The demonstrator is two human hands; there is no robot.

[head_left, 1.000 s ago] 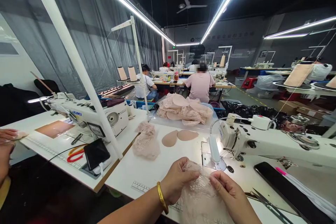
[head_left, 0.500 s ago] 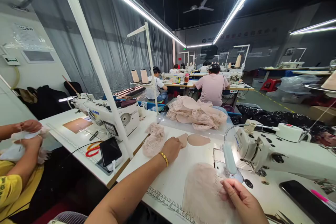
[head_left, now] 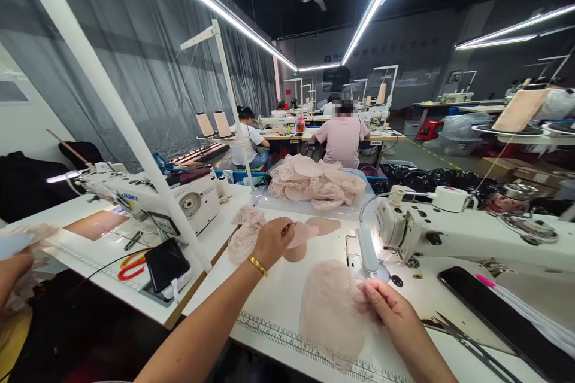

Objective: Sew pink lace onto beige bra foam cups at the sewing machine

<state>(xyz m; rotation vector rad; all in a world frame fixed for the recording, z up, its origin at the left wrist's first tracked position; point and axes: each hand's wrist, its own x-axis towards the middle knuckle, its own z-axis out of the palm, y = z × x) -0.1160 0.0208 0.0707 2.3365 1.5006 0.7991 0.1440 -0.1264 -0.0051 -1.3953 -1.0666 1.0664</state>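
My left hand (head_left: 273, 243), with a gold bracelet at the wrist, is closed in a pinch on a thin beige fabric piece (head_left: 303, 233). Under and beside that piece lie a rounded beige piece (head_left: 295, 253) and another beige piece (head_left: 330, 226) on the white table. My right hand (head_left: 390, 304) pinches the right edge of a pale, sheer lace-edged fabric (head_left: 330, 311), which lies flat near the front edge. Left of my left hand rests a crumpled lace bundle (head_left: 245, 236). The sewing machine (head_left: 404, 233) with its small lamp (head_left: 368, 249) stands just beyond my right hand.
A heap of beige lace pieces (head_left: 314, 182) fills a clear plastic bin behind the table. Thread snips (head_left: 471, 344) and a black phone (head_left: 485, 311) lie at the right. A ruler strip (head_left: 269, 332) runs along the front edge. A co-worker's hand (head_left: 15, 275) shows at far left.
The view has turned to the right, so the scene sits further left. My left hand has raised a beige piece off the table pieces. My right hand keeps its pinch on the lace-edged fabric.
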